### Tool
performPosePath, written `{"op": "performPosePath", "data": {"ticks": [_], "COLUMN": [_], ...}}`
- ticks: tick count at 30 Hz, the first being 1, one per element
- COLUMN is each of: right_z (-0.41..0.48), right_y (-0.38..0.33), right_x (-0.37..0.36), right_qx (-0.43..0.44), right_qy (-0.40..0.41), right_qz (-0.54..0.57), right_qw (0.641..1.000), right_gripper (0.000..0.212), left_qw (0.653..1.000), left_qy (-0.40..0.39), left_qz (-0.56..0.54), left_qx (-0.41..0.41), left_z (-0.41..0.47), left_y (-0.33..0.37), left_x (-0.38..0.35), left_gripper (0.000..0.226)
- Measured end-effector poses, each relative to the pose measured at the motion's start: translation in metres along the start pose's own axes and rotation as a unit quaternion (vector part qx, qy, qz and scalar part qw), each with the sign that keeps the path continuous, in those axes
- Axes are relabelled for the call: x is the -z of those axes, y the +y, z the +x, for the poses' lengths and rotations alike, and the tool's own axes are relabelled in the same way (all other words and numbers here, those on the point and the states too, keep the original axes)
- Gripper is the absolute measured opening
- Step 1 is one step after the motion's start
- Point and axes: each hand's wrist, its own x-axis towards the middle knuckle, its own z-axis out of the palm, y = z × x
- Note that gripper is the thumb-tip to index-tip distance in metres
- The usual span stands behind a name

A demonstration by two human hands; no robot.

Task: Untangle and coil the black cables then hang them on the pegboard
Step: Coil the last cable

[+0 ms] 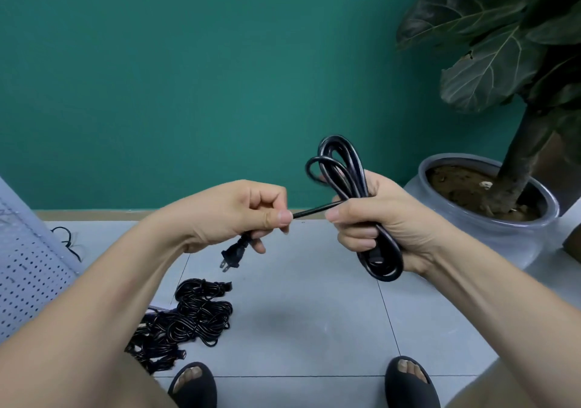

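- Cable first: the one we are working on is a black coil (352,184) of several long loops. It is held upright in the air in front of us, above the floor (314,313), and its loops stick out above and below the fist.
- Our right hand (390,219) is clenched around the coil's middle, fingers curled over the strands. We judge that this grip is there so the stacked loops cannot spring apart.
- A short free tail (314,210) runs taut from the coil leftward to our left hand (232,209), which pinches it between thumb and forefinger. The two-prong plug (233,255) hangs just below that hand.
- Holding the tail tight and near its end probably readies it for wrapping round the bundle's waist, which would lock the coil for hanging.
- Down on the floor by our left leg lies a tangled pile (191,319) of more black cables, well apart from the coil. By that, much of the task looks undone.
- The pegboard (31,266) leans at the far left edge, near the pile, so finished coils would have a short trip. We cannot tell whether anything hangs on it.
- Farther out, a potted plant (503,234) stands just right of our right hand, against the green wall (188,77).
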Motion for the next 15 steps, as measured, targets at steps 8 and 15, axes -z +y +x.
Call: {"op": "performPosePath", "data": {"ticks": [8, 15], "right_z": [-0.004, -0.006], "right_y": [0.015, 0.023], "right_x": [-0.015, -0.020], "right_qx": [-0.020, -0.059], "right_qy": [-0.039, -0.041], "right_qz": [-0.031, -0.166], "right_qw": [0.999, 0.984], "right_gripper": [0.050, 0.039], "left_qw": [0.995, 0.991], "left_qy": [0.056, 0.069], "left_qz": [0.064, 0.088], "left_qx": [0.058, 0.069], "left_z": [0.016, 0.019], "left_y": [-0.014, -0.020], "left_x": [0.000, -0.005], "left_gripper": [0.026, 0.024]}}
